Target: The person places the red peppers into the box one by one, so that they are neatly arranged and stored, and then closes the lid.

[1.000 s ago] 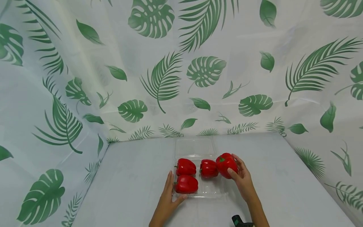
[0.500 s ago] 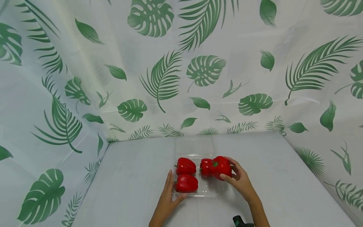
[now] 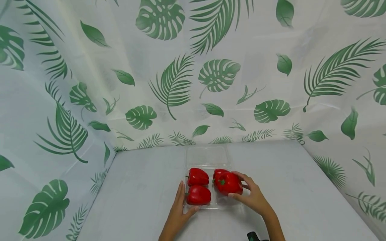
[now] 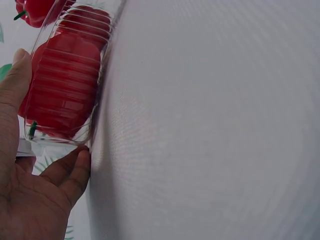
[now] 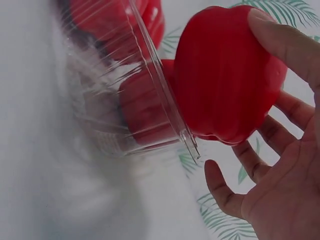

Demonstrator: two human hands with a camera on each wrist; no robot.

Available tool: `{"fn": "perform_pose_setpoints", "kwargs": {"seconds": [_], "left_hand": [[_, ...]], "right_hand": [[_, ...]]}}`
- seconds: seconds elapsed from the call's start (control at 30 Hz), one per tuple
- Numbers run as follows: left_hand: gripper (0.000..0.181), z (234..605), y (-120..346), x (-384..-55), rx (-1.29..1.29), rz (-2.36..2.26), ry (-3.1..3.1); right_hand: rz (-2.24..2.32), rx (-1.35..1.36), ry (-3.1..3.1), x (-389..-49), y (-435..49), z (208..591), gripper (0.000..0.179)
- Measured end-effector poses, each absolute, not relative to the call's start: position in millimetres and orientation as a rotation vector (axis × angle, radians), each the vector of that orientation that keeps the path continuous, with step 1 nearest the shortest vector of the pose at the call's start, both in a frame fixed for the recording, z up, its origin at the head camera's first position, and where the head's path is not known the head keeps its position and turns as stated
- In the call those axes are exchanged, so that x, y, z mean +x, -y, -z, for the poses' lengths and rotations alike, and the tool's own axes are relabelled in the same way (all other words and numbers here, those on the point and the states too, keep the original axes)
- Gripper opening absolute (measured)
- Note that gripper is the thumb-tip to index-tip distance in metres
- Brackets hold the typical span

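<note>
A clear plastic clamshell container (image 3: 216,204) lies with its lid raised at the back. Two red bell peppers fill its left side, a front pepper (image 3: 198,195) and a back pepper (image 3: 197,177), stems pointing left. My left hand (image 3: 178,213) rests against the container's near left corner, fingers straight along the side, thumb at the front edge. Above the right half, my right hand (image 3: 252,196) grips another red bell pepper (image 5: 225,75) between thumb and fingers, its green stem facing left. This held pepper partly covers the back right pepper (image 3: 219,172) inside the container.
The transparent lid (image 3: 207,156) extends toward the back of the white table (image 3: 144,187). A black object (image 3: 252,236) shows at the bottom edge, beside the right forearm. White sheeting with green leaf prints (image 3: 181,93) encloses the back and sides.
My right hand has carried its bell pepper left and toward the front, from beside the back right pepper to over the container's right half. The left hand has stayed in place.
</note>
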State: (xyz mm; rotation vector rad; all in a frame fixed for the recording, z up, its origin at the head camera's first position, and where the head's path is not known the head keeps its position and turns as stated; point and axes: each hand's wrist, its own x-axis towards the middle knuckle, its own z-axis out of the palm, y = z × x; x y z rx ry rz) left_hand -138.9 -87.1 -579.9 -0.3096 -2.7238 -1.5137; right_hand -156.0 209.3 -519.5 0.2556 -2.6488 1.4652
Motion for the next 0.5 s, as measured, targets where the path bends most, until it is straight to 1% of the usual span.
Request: {"fn": "perform_pose_setpoints", "kwargs": {"seconds": [0.23, 0.5], "left_hand": [[0.102, 579.5, 86.2, -139.0, -0.301, 1.497, 2.726], [0.102, 580.3, 85.6, -138.9, -0.285, 1.501, 2.738]], "right_hand": [[-1.428, 0.314, 2.668, -155.2, -207.7, 522.5, 0.078], [-1.389, 0.31, 2.748, -152.8, -202.2, 522.2, 0.078]]}}
